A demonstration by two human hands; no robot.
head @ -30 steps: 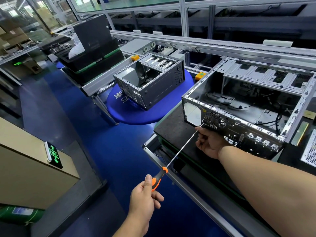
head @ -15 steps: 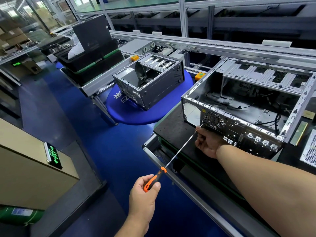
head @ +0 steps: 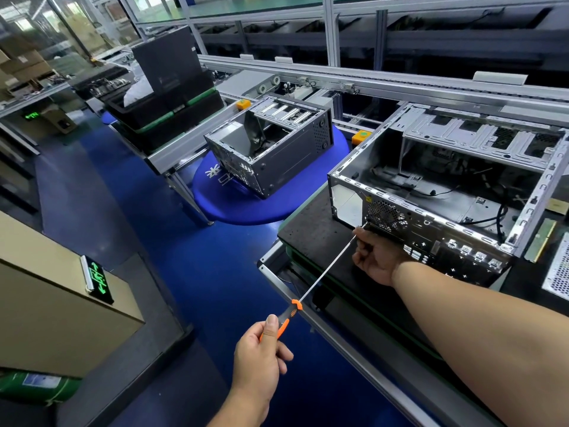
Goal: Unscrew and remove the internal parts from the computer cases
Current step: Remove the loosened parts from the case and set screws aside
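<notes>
Screwdriver point(head: 320, 278) at case point(head: 431, 217) rear (writing illegible), both hands gripping

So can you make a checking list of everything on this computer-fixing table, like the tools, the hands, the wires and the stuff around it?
Surface: black mat on a metal-framed bench.
Job's things: open computer case; long screwdriver with its tip at the case's rear panel.
Clutter: green memory stick and perforated metal box right of the case.
Grippers: left hand grips the orange handle; right hand is curled round the shaft near the tip.
Cables: black wires inside the case.
Surroundings: second case on a blue round table; conveyor rails; blue floor.
</notes>
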